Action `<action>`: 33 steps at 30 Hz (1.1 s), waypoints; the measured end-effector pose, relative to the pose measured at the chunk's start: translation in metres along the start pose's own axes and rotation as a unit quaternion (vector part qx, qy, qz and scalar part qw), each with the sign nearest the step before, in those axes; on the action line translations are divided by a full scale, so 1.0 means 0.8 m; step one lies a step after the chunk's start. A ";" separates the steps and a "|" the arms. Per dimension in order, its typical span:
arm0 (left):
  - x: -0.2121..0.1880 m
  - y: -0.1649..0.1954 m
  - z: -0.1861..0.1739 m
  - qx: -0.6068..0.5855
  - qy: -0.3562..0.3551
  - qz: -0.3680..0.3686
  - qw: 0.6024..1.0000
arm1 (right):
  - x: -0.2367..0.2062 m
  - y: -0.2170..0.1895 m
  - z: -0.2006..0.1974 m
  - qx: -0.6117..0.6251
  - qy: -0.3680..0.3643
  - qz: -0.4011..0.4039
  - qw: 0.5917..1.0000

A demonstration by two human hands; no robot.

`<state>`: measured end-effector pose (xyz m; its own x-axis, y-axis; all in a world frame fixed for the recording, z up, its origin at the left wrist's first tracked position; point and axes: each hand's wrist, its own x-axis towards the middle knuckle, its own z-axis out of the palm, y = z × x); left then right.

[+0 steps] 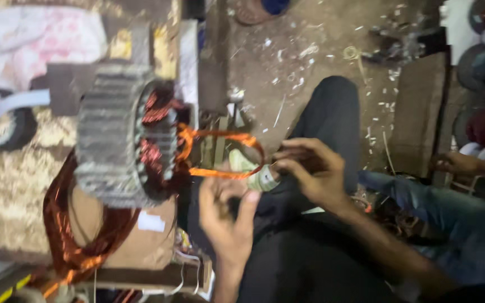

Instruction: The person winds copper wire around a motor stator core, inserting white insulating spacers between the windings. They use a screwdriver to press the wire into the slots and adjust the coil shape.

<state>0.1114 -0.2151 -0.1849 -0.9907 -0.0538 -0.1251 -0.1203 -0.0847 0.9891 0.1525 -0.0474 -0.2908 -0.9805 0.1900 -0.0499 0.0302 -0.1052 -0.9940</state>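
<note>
Dusty workshop floor (310,50); both hands, left hand (228,216) & right hand (310,168), pinch a copper wire loop (223,154) by a motor stator (124,134); keep turns flat, tension even

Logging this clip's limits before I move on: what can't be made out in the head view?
- Copper wire loop: motion blur hides single strands and where it enters the motor stator.
- Left hand: blurred; whether it grips anything cannot be told.
- Right hand: fingertips smeared, so its pinch on the loop is unclear.
- Another person's hand: dim, partly behind a blue sleeve.
- Wire bundle: cut off by the bottom edge.
</note>
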 end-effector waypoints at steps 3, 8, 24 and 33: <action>-0.022 -0.062 -0.020 -0.083 -0.035 -0.022 0.996 | -0.001 -0.016 -0.013 -0.098 -0.050 -0.077 0.991; -0.046 -0.135 -0.039 -0.135 -0.046 -0.066 0.988 | 0.006 -0.049 -0.013 -0.195 -0.197 -0.163 0.947; -0.027 -0.099 -0.026 -0.081 -0.041 -0.033 0.995 | 0.029 -0.041 0.015 -0.296 -0.034 -0.175 0.938; -0.014 -0.068 -0.032 -0.031 -0.067 -0.015 0.997 | 0.110 0.002 -0.085 -0.491 0.117 -0.146 0.851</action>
<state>0.1305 -0.2354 -0.2391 -0.9869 0.0829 -0.1385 -0.1495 -0.1464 0.9779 0.0798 0.0351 -0.3034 -0.9118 0.2700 0.3094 0.0524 0.8239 -0.5643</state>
